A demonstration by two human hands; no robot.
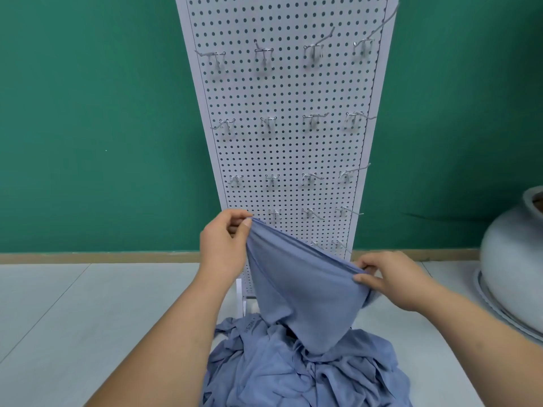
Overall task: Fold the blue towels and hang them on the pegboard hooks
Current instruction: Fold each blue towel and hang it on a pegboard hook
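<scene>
Here our left hand (pixel 224 245) and right hand (pixel 393 279) each pinch a corner of one blue towel (pixel 296 295), lifting it off the near pile (pixel 293 374) to spread it flat for folding below the pegboard (pixel 282 142).

Blue towel (pixel 296 292) between two pinching hands

Bright, even light fills the room, soft enough that the hooks (pixel 264 55) throw only faint grey smudges on the pegboard (pixel 288 148). The upper hooks look blurred. The wide lens splays the pegboard outward toward the top and stretches the pot (pixel 511 254) at the right edge. Folds of the blue towel (pixel 293 289) shade gently.
</scene>
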